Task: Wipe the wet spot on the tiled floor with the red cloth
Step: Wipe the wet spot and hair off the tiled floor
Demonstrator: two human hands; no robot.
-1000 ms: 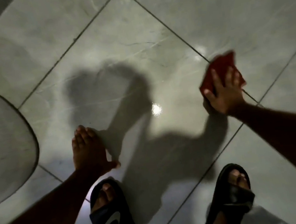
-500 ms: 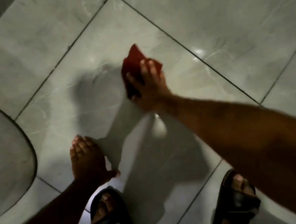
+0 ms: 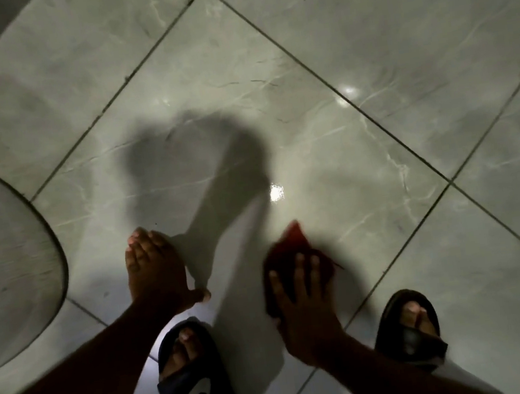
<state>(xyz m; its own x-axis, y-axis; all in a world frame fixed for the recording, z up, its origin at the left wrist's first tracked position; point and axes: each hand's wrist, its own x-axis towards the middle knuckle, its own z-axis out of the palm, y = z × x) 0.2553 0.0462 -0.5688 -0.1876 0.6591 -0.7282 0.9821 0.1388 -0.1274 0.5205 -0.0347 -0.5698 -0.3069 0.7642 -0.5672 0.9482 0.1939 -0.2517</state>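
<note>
My right hand (image 3: pixel 303 310) presses flat on the crumpled red cloth (image 3: pixel 287 254), fingers spread over it, low on the glossy grey tiled floor (image 3: pixel 267 63) between my two feet. The cloth's tip sticks out beyond my fingertips. My left hand (image 3: pixel 154 267) rests palm down on the same tile to the left, fingers together, holding nothing. A bright glint (image 3: pixel 276 192) shines on the tile just beyond the cloth; a wet spot cannot be told apart from the gloss.
My feet in dark slides stand at the bottom, the left slide (image 3: pixel 192 374) and the right slide (image 3: pixel 409 326). A round pale object (image 3: pixel 3 263) lies at the left edge. Dark grout lines cross the floor diagonally. My shadow covers the middle tile.
My right hand has swept the cloth from the far right, across the upper middle of the tile, then back down towards my feet. My left hand has stayed planted.
</note>
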